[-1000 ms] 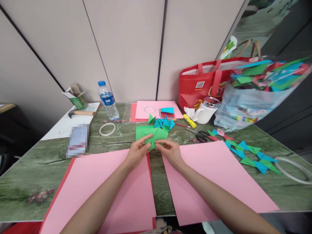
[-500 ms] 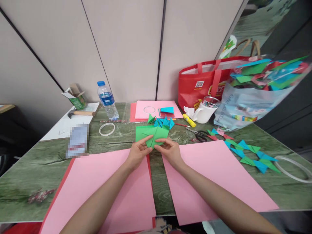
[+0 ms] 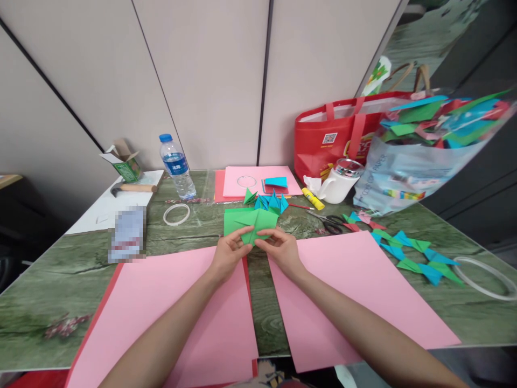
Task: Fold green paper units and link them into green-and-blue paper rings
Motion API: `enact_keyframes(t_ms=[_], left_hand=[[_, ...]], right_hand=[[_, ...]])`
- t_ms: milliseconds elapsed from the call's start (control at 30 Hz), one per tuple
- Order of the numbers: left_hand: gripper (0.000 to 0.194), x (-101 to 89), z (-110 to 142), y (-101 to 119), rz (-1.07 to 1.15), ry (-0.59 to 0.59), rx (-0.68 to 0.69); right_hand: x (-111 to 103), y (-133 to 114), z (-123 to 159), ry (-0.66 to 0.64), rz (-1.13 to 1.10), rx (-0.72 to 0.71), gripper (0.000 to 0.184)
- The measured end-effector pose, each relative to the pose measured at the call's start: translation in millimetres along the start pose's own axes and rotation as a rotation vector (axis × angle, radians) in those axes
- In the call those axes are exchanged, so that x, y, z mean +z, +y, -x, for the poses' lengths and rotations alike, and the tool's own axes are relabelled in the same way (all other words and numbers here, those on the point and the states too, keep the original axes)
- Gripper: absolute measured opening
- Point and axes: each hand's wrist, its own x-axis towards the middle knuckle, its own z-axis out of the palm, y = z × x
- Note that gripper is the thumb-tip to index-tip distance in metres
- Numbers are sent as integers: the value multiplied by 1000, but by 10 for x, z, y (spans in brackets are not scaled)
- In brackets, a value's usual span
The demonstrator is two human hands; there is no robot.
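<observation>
Green paper (image 3: 258, 220) held, prob. mid-fold.
Grip narrow: paper pinched by L hand (image 3: 226, 253) & R hand (image 3: 285, 251); careful alignment, even pressure prob. called for next.

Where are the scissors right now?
In the head view, the scissors lie on the table right of centre, beyond the right hand, between the yellow glue stick and the right-hand pink sheet.

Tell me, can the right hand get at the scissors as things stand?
Probably yes: the scissors lie near the right hand, with nothing standing between, though it holds the green paper and would likely have to let go first.
</observation>
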Motion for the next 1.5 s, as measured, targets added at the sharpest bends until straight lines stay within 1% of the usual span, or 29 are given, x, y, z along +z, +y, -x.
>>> enact_keyframes(t_ms=[167,300,400,467,600,667,767,833,900,967,1067,1167,1267,1500], left_hand=[[37,21,6,6,22,6,-21],[36,37,3,-12,36,65,-21],[37,39,0,-30,24,94,-24],[37,37,-2,-30,-1,107,-28],[34,37,-5,-6,-28,130,-13],[34,37,-6,5,-28,139,-2],[34,33,-8,-2,-29,145,11],[34,25,-9,-22,-35,129,20],[34,18,-10,-47,-52,101,24],[35,14,-8,-62,-70,77,20],[34,18,-1,-52,-80,64,16],[35,22,5,-15,-91,48,14],[37,18,4,7,-93,34,7],[40,-31,-41,-25,-60,42,17]], right_hand=[[1,-10,7,7,23,-26,16],[11,-6,18,-1,19,-29,17],[24,9,19,-16,-36,11,17],[32,19,12,-1,-127,39,18],[42,37,-18,36,-397,105,40],[43,43,-33,36,-476,158,46],[41,46,-48,23,-515,247,53],[39,42,-50,-38,-488,296,57],[36,34,-45,-119,-443,332,56],[32,24,-37,-165,-415,351,53],[16,12,-36,-167,-409,369,48],[-14,17,-57,-184,-428,435,45],[-47,38,-87,-227,-467,487,43],[-103,81,-142,-312,-550,481,36]])
